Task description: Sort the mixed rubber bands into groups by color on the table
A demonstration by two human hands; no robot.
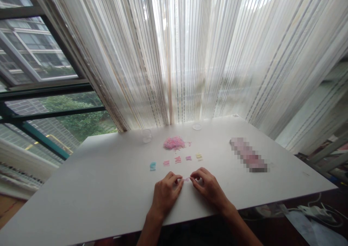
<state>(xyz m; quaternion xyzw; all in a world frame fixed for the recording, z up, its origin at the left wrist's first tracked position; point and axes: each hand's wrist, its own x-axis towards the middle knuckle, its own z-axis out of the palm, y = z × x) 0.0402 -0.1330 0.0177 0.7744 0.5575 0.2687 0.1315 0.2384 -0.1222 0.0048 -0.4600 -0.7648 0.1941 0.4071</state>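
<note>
My left hand and my right hand rest on the white table near its front edge, fingertips pinched together on a tiny pink piece held between them. Just beyond the hands lies a row of small sorted bundles: a blue one, three pink ones and a yellow one. Further back sits a loose heap of pink bits.
A small clear cup stands left of the heap and a clear lid lies at the far edge. A long pinkish blurred object lies on the right. Striped sheer curtains hang behind the table; cables lie on the floor at right.
</note>
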